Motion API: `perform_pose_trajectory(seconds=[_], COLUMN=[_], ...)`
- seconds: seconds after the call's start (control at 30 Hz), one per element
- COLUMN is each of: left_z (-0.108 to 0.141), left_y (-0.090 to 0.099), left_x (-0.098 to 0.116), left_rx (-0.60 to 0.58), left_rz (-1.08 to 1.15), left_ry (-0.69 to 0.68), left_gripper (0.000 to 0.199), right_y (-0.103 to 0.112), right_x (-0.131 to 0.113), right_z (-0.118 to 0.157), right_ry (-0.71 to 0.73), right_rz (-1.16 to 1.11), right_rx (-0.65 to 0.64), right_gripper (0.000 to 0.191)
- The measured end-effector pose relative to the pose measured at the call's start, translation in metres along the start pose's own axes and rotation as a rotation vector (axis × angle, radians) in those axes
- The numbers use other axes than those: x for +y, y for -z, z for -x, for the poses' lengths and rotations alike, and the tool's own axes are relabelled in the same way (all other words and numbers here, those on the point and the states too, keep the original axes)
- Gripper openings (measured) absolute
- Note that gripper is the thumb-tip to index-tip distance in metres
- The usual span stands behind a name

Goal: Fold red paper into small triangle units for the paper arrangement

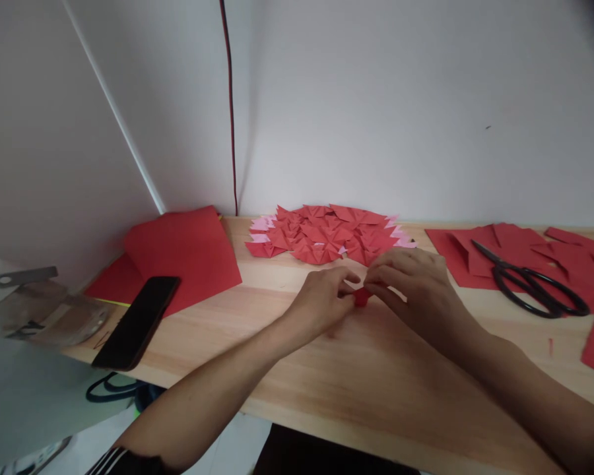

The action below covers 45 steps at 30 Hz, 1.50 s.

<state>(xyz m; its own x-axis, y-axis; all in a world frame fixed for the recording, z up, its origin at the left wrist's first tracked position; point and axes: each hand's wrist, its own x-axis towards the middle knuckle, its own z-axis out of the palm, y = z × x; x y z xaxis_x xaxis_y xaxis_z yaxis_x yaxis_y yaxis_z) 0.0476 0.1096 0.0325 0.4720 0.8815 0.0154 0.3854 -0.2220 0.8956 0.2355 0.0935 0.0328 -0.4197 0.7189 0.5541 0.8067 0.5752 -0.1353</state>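
Nothing legible on view here! Closest we get, over on the left: dark marks on the clear plastic bag, perhaps lettering, but far too blurred to make out.

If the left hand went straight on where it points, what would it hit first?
The left hand would probably meet the small red paper first, then the right hand just beyond; depth is hard to judge.

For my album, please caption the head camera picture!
Left hand and right hand hold red paper near folded paper pieces.
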Motion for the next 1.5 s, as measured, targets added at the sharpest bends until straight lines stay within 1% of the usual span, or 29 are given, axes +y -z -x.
perform_pose_trajectory(seconds=[0.1,0.2,0.27,0.33,0.43,0.53,0.63,0.7,0.77,0.9,1.07,1.23,1.37,1.5], left_z=[-0.003,-0.007,-0.009,-0.01,-0.011,-0.012,-0.012,-0.011,-0.011,-0.011,-0.01,-0.011,-0.011,-0.011], left_y=[0.005,0.009,0.01,0.011,0.011,0.01,0.01,0.01,0.01,0.01,0.009,0.007,0.006,0.004], left_x=[-0.001,-0.003,-0.004,-0.005,-0.006,-0.004,-0.003,-0.001,0.0,0.001,0.003,0.002,-0.005,-0.008], left_rx=[0.06,0.076,0.064,0.051,0.022,-0.015,-0.047,-0.049,-0.026,-0.002,0.012,-0.007,-0.026,0.025], left_rz=[-0.011,0.025,0.091,0.145,0.214,0.382,0.52,0.51,0.474,0.447,0.443,0.466,0.415,0.38], left_ry=[0.021,0.065,0.095,0.113,0.139,0.201,0.229,0.238,0.257,0.261,0.277,0.319,0.256,0.168], left_gripper=[0.038,0.038,0.037,0.036,0.03,0.02,0.018,0.021,0.022,0.021,0.02,0.011,0.005,0.005], right_y=[0.001,0.002,0.003,0.002,0.002,0.001,0.002,0.001,0.0,-0.001,0.002,0.004,0.003,0.006], right_x=[0.005,0.007,0.008,0.008,0.008,0.01,0.012,0.013,0.014,0.013,0.009,0.007,0.008,0.01], right_z=[-0.001,-0.003,-0.004,-0.005,-0.005,-0.005,-0.005,-0.004,-0.004,-0.003,-0.006,-0.008,-0.007,-0.008], right_ry=[-0.212,-0.439,-0.534,-0.579,-0.578,-0.543,-0.54,-0.535,-0.517,-0.506,-0.515,-0.496,-0.484,-0.474], right_rz=[-0.191,-0.343,-0.392,-0.434,-0.466,-0.456,-0.435,-0.428,-0.43,-0.432,-0.434,-0.445,-0.462,-0.476], right_rx=[-0.139,-0.276,-0.352,-0.406,-0.419,-0.37,-0.338,-0.342,-0.338,-0.325,-0.378,-0.416,-0.443,-0.434], right_gripper=[0.016,0.02,0.023,0.025,0.027,0.029,0.029,0.029,0.029,0.029,0.026,0.027,0.027,0.031])
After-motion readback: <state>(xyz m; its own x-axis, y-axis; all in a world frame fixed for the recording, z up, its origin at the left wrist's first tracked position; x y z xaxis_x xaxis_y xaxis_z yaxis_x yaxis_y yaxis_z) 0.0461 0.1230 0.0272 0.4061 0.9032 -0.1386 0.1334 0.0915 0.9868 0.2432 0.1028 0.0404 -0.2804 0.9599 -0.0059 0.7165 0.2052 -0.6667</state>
